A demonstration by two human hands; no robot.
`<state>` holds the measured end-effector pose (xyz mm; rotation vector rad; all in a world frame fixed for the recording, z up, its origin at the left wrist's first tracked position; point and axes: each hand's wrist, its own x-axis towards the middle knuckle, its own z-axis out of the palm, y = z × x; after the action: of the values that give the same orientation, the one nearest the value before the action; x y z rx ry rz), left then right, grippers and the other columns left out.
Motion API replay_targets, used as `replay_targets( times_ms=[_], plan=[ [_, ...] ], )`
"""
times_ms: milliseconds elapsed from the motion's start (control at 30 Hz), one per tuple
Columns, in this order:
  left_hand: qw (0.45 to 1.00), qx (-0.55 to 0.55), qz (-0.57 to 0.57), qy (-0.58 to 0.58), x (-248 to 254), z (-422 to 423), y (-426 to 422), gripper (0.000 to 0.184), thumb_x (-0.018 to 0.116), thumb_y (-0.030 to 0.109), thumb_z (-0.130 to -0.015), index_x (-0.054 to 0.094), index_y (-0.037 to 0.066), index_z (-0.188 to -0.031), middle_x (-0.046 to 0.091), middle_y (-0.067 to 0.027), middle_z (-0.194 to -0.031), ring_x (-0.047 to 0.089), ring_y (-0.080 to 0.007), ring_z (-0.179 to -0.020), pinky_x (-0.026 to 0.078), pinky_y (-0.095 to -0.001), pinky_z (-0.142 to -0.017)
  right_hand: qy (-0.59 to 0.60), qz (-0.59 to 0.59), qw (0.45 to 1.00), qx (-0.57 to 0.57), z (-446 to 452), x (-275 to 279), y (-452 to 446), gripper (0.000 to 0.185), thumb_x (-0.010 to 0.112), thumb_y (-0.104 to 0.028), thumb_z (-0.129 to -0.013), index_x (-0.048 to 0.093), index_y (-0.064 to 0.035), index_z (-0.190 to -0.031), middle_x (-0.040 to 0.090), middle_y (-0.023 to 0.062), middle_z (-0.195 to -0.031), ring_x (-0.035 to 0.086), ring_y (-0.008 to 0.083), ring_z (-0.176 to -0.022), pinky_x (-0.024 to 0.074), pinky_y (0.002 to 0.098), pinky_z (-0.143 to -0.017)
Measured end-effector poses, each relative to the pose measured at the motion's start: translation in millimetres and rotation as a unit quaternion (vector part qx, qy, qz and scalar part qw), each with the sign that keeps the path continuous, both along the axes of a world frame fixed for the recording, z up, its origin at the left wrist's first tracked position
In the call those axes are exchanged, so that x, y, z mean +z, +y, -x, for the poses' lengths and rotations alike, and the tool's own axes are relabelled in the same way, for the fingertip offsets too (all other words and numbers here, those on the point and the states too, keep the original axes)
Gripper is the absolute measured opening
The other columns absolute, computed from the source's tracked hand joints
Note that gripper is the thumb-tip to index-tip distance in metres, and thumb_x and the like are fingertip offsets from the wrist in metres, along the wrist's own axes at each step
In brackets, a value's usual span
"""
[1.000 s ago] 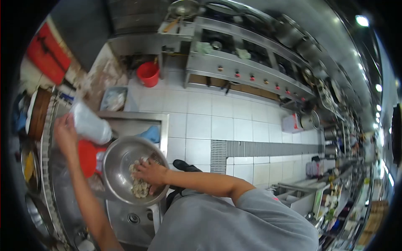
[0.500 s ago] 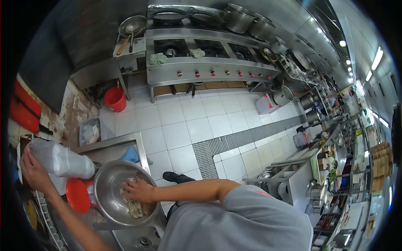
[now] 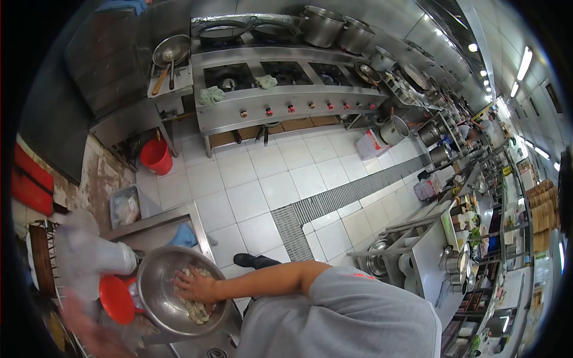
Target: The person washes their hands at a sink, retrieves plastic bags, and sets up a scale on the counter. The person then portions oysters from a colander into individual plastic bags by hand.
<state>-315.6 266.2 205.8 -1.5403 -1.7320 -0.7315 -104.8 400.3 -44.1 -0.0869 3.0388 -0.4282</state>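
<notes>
In the head view my right hand (image 3: 196, 286) rests inside a large steel bowl (image 3: 156, 298), fingers spread over pale, wet-looking food pieces (image 3: 198, 311). My left hand (image 3: 83, 316) is a motion smear at the lower left, below a translucent white plastic container (image 3: 116, 258). The upper part of that container is blurred too. Whether the left fingers are apart or closed does not show. Between the container and the bowl sits a red plastic scoop or bowl (image 3: 114, 298).
A steel sink edge (image 3: 200, 224) with a blue cloth (image 3: 184, 235) lies beyond the bowl. A grey bin (image 3: 126, 206) and a red bucket (image 3: 156, 156) stand on the floor. The stove (image 3: 286, 101) runs along the back, and a steel table (image 3: 433, 268) is at right.
My left hand has come off the top of the white container and moved down toward the lower left; the container's top is now blurred. My right hand stays in the bowl. The view has shifted slightly.
</notes>
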Motion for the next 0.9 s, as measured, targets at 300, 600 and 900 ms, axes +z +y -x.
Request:
replay_targets(
  times_ms=[300, 600, 900],
  plan=[
    [0.956, 0.204, 0.165, -0.134, -209, -57, -109, 0.019, 0.053, 0.005, -0.094, 0.063, -0.004, -0.108, 0.064, -0.0189, -0.116, 0.057, -0.0385, -0.119, 0.039, -0.0542, -0.109, -0.073, 0.086, 0.986, 0.122, 18, -3, 12, 0.08, 0.084, -0.046, -0.062, 0.058, -0.0171, -0.132, 0.048, 0.016, -0.142, 0.039, 0.0367, -0.137, 0.0325, 0.0523, -0.113],
    [0.939, 0.267, 0.102, -0.191, -197, -73, -108, 0.029, 0.061, 0.007, -0.086, 0.058, 0.004, -0.115, 0.066, -0.0139, -0.106, 0.061, -0.0305, -0.115, 0.034, -0.0548, -0.111, -0.009, 0.078, 0.985, 0.156, 14, 20, 32, 0.055, 0.074, -0.029, -0.079, 0.058, -0.0195, -0.131, 0.054, 0.0139, -0.124, 0.055, 0.0338, -0.117, 0.0542, 0.0467, -0.089],
    [0.76, 0.205, 0.222, -0.576, -127, -3, -94, 0.067, 0.061, 0.03, -0.091, 0.035, 0.009, -0.149, 0.069, -0.0198, -0.106, 0.065, -0.0403, -0.102, 0.044, -0.0474, -0.102, -0.093, 0.189, 0.971, 0.109, 18, 28, 57, 0.039, 0.068, -0.03, -0.085, 0.064, -0.014, -0.121, 0.059, 0.013, -0.122, 0.058, 0.0347, -0.116, 0.0523, 0.0492, -0.091]
  ],
)
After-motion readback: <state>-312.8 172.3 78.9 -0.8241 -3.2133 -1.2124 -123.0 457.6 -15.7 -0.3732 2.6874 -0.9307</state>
